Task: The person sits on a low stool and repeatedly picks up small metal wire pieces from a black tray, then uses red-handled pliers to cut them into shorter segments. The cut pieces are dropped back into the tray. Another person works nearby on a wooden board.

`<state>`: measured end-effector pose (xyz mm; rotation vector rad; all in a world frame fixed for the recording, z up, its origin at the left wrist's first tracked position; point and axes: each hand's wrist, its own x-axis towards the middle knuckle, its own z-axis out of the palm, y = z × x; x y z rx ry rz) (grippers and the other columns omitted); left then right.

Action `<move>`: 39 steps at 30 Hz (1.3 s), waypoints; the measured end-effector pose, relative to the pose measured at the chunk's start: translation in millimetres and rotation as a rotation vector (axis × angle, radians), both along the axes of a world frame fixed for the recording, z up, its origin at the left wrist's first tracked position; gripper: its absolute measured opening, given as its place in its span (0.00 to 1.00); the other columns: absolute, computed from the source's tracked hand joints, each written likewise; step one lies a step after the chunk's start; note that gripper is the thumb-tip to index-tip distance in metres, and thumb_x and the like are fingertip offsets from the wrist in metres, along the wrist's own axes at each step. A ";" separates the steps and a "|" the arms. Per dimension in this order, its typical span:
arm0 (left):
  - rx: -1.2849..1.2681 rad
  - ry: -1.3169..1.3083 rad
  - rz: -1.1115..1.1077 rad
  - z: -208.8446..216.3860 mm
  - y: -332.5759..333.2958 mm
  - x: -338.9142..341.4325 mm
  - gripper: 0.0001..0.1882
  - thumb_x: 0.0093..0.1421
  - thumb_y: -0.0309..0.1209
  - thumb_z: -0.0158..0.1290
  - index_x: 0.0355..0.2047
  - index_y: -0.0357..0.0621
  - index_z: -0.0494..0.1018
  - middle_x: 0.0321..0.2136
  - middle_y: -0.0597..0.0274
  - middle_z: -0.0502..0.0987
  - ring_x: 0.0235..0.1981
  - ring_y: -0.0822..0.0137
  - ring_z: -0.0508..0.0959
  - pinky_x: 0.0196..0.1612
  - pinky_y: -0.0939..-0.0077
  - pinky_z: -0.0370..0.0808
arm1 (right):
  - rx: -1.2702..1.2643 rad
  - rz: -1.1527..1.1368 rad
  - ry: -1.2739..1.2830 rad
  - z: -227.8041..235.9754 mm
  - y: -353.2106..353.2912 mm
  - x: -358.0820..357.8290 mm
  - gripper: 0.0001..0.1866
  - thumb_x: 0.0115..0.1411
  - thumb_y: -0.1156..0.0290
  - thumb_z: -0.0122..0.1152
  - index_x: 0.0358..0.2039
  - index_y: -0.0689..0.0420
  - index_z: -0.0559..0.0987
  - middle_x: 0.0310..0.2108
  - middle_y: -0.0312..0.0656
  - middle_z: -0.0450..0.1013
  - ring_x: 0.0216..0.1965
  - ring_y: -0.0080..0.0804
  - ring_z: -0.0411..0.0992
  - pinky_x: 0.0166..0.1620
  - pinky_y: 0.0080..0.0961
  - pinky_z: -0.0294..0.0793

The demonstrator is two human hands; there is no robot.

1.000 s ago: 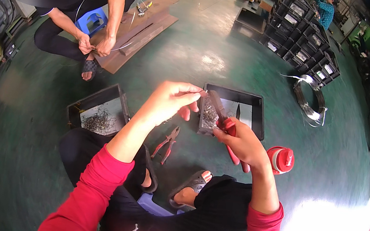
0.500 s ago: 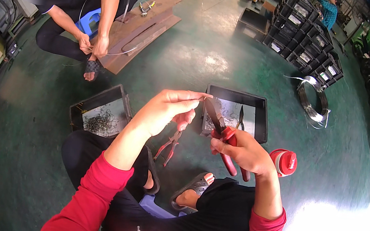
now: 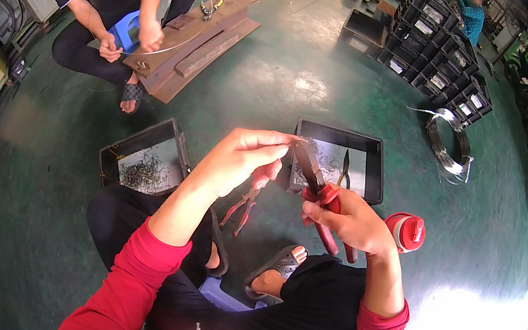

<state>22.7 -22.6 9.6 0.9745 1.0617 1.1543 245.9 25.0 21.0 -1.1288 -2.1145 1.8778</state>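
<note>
My right hand [image 3: 355, 222] is wrapped round the red handles of a pair of pliers [image 3: 310, 164], whose dark jaws point up and to the left. At the tip of those jaws, my left hand [image 3: 244, 162] pinches thumb and forefinger together; what lies between them is too small to make out. Beneath the left hand, a second pair of red-handled pliers [image 3: 241, 211] is on the floor. A black tray [image 3: 382, 184] beyond my hands holds small bent wire pieces and dark-handled pliers [image 3: 345, 171]. Another black tray [image 3: 105, 164], to the left, holds a heap of similar wire pieces [image 3: 144, 173].
A red-lidded jug [image 3: 407, 233] stands by my right wrist. Farther right lie a wire coil [image 3: 447, 144] and stacked black crates [image 3: 433, 54]. At the far left, a co-worker [image 3: 107, 2] handles long wire beside a rusty steel beam [image 3: 193, 43].
My hands and the pliers stay almost where they were. The co-worker's hands have moved apart along the wire, one lower left, the other up.
</note>
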 end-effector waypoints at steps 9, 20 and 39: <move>-0.029 -0.058 -0.019 0.0 0.8 -1.3 0.16 0.63 0.30 0.46 0.49 0.39 0.73 0.19 0.70 0.69 0.18 0.80 0.66 0.19 0.86 0.62 | -0.010 -0.012 0.010 -5.8 0.0 0.1 0.19 0.59 0.58 0.58 0.39 0.63 0.73 0.27 0.39 0.73 0.29 0.25 0.69 0.37 0.24 0.69; 0.202 0.304 0.076 -1.0 -9.3 17.6 0.15 0.65 0.27 0.45 0.50 0.38 0.72 0.18 0.71 0.68 0.21 0.82 0.66 0.23 0.86 0.64 | 0.452 -0.141 -0.106 -8.3 -5.6 -4.6 0.10 0.54 0.70 0.63 0.30 0.60 0.72 0.19 0.35 0.66 0.23 0.20 0.61 0.30 0.22 0.65; 0.299 0.379 0.308 -10.2 -15.7 42.6 0.13 0.64 0.25 0.44 0.46 0.36 0.73 0.13 0.69 0.65 0.18 0.81 0.66 0.21 0.83 0.64 | 0.690 -0.278 -0.113 -31.1 -5.6 -17.5 0.10 0.52 0.74 0.64 0.30 0.60 0.70 0.23 0.48 0.73 0.26 0.48 0.74 0.30 0.31 0.72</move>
